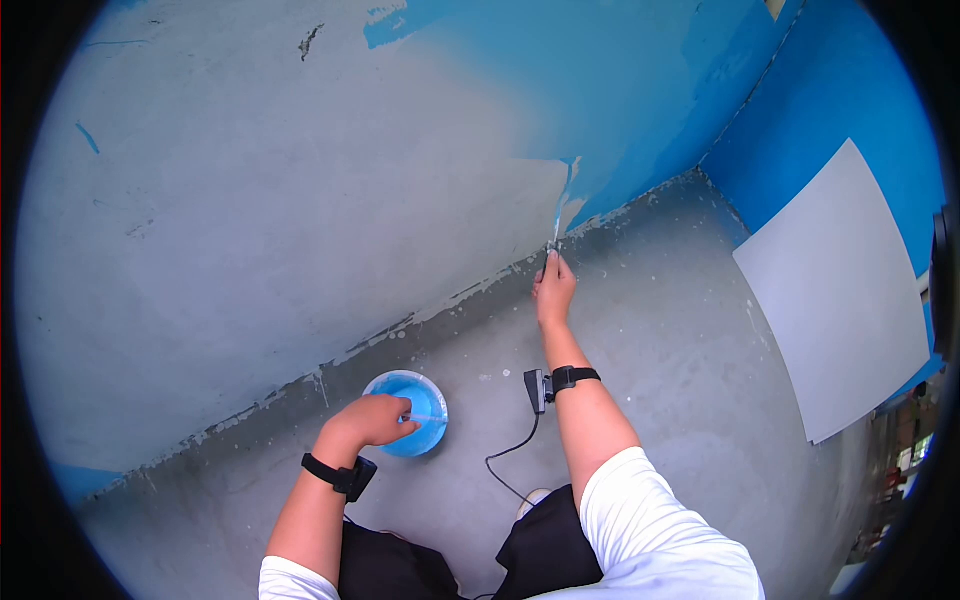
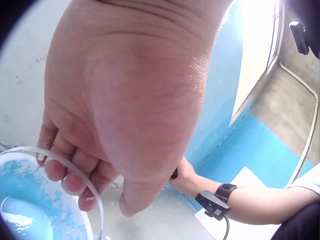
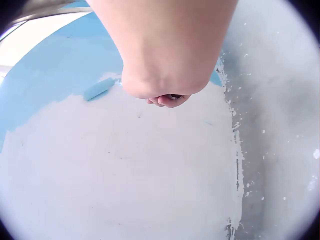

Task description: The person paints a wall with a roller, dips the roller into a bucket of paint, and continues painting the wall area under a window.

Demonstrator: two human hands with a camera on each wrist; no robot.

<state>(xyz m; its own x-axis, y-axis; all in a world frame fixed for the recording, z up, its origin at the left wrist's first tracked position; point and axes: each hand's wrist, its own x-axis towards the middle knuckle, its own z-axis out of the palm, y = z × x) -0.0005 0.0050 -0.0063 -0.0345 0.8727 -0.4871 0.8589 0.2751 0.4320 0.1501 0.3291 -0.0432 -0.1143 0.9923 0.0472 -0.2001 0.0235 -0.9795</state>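
My left hand (image 1: 372, 422) holds the thin, pale handle (image 2: 98, 197) of a white paint bucket (image 1: 441, 397), its fingers curled at it in the left wrist view. Light blue paint (image 2: 25, 220) fills the bottom of the bucket and streaks its inner wall. Stretched forward, my right hand (image 1: 556, 292) grips the dark handle of a paint roller (image 3: 100, 89). The blue-coated roller lies against the wall in the right wrist view, at the border between blue paint and pale surface. My right palm hides most of the roller's handle.
The pale wall (image 1: 250, 200) carries fresh blue paint (image 1: 620, 90) at its upper right. Paint flecks dot the grey floor (image 1: 680, 330) along its base. A large white sheet (image 1: 840, 300) leans at the right against a blue wall (image 1: 840, 100). A cable (image 1: 490, 462) trails from the right wrist camera.
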